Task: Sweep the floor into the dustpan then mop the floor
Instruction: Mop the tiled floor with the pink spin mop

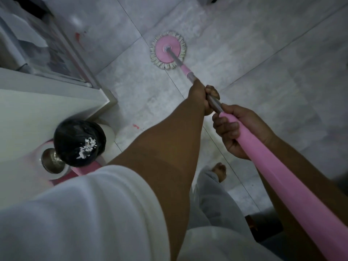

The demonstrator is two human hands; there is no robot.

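Observation:
A round pink mop head point(168, 49) with a fringe of pale strands lies flat on the grey tiled floor point(273, 76) ahead of me. Its handle point(278, 178), metal near the head and pink toward me, runs back to the lower right. My left hand point(202, 97) grips the metal part of the handle. My right hand point(237, 129) grips the pink part just behind it. Both arms reach forward.
A white cabinet corner point(105, 97) juts in at the left. Below it stands a bin with a black bag point(79, 142) holding white scraps, beside a pink and white mop bucket point(56, 164) with a metal basket. Red stains point(136, 126) mark the floor. My bare foot point(219, 172) stands below my hands.

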